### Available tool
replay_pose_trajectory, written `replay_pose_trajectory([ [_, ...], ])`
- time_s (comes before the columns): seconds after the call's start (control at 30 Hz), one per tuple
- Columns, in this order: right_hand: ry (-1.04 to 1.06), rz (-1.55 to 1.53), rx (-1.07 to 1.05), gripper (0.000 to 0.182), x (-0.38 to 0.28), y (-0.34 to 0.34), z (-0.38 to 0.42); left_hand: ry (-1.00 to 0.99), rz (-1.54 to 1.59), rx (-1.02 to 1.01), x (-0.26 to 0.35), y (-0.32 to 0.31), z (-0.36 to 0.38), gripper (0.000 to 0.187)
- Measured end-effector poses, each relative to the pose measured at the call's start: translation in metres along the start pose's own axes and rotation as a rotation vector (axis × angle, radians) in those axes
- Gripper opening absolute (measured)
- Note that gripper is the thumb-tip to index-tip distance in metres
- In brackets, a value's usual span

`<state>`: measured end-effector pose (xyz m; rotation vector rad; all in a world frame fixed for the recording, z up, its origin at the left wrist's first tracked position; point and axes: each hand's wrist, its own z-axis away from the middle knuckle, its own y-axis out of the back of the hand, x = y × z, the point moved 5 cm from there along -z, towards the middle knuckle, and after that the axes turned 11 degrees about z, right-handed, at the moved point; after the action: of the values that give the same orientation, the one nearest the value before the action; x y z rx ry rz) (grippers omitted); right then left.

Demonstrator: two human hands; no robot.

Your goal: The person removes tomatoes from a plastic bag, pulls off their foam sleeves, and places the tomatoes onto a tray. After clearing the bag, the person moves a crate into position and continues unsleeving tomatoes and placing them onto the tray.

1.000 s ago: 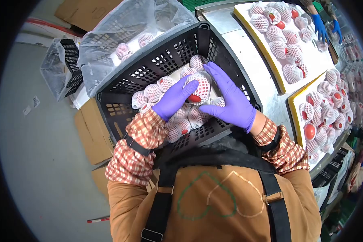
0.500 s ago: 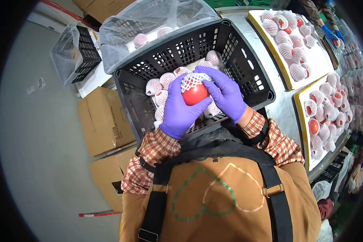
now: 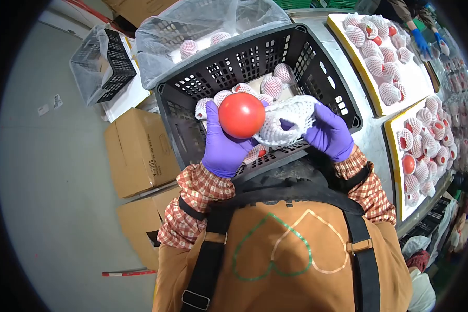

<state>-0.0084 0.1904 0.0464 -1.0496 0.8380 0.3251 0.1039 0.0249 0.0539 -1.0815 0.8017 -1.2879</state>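
Note:
A bare red tomato [image 3: 241, 115] rests in my left hand [image 3: 222, 151], its purple-gloved fingers wrapped round the side and underneath. My right hand [image 3: 332, 133], also gloved in purple, pinches one end of a white foam net sleeve [image 3: 282, 122]. The sleeve hangs limp beside the tomato, with an opening facing me. Both hands are over a black plastic crate [image 3: 325, 78]. Inside the crate, several net-wrapped tomatoes [image 3: 271, 87] lie around and partly behind my hands.
Two foam trays of net-wrapped tomatoes, a far tray [image 3: 411, 83] and a near tray [image 3: 400, 197], stand on the metal table [image 3: 370, 143] to the right. Cardboard boxes [image 3: 132, 151] and a plastic-lined crate [image 3: 161, 36] are left and ahead. Another person's blue-gloved hand [image 3: 421, 42] shows top right.
The net sleeve has come off the tomato. My right hand has moved right with the sleeve, while my left hand keeps the tomato, now fully bare. The other person's hands have moved apart.

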Motion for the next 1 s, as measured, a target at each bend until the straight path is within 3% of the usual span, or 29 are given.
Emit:
replay_pose_trajectory([
  [0.07, 0.073, -0.488, -0.183, 0.046, 0.011, -0.010, -0.009, -0.423, -1.422, -0.234, -0.001, -0.012, 0.011, 0.070],
  [0.1, 0.060, -0.584, -0.214, 0.045, 0.014, -0.013, -0.011, -0.195, -0.654, -0.004, -0.002, 0.010, -0.001, 0.067],
  [0.23, 0.090, -0.560, -0.230, 0.049, 0.005, -0.008, -0.010, -0.158, -0.756, -0.041, -0.001, 0.013, -0.001, 0.063],
  [0.27, 0.088, -0.561, -0.227, 0.049, 0.000, -0.005, -0.008, -0.025, -0.443, -0.071, -0.003, 0.010, -0.001, 0.058],
  [0.3, 0.126, -0.303, -0.081, 0.051, -0.005, 0.003, -0.006, 0.105, -0.128, -0.097, -0.008, 0.006, 0.000, 0.055],
  [0.33, 0.160, -0.044, 0.062, 0.053, -0.012, 0.008, -0.004, 0.106, -0.124, -0.094, -0.010, 0.005, 0.002, 0.055],
  [0.4, 0.193, 0.002, 0.047, 0.056, -0.018, 0.004, -0.007, -0.042, -0.416, -0.090, -0.009, 0.001, 0.005, 0.055],
  [0.47, 0.391, 0.569, 0.254, 0.056, -0.019, 0.016, -0.008, -0.077, -0.525, -0.085, -0.012, -0.003, 0.003, 0.065],
  [0.53, 0.476, 0.827, 0.308, 0.059, -0.013, 0.018, -0.007, -0.352, -1.129, -0.180, -0.009, -0.015, 0.001, 0.075],
  [0.6, 0.528, 1.006, 0.256, 0.059, -0.008, 0.008, -0.008, -0.463, -1.253, -0.191, -0.013, -0.026, 0.003, 0.079],
  [0.67, 0.493, 1.010, 0.100, 0.061, -0.007, -0.012, -0.007, -0.574, -1.375, -0.206, -0.013, -0.036, 0.005, 0.083],
  [0.73, 0.392, 0.683, -0.003, 0.074, -0.003, -0.039, -0.005, -0.845, -1.741, -0.274, -0.013, -0.049, 0.010, 0.080],
  [0.77, 0.394, 0.690, 0.000, 0.074, -0.004, -0.042, -0.008, -0.909, -1.774, -0.280, -0.014, -0.054, 0.011, 0.081],
  [0.83, 0.531, 0.690, -0.005, 0.083, -0.010, -0.047, -0.007, -0.949, -1.838, -0.298, -0.019, -0.061, 0.011, 0.081],
  [1.0, 0.444, 0.472, 0.043, 0.078, -0.014, -0.040, -0.001, -1.027, -1.891, -0.396, -0.024, -0.066, 0.016, 0.085],
])
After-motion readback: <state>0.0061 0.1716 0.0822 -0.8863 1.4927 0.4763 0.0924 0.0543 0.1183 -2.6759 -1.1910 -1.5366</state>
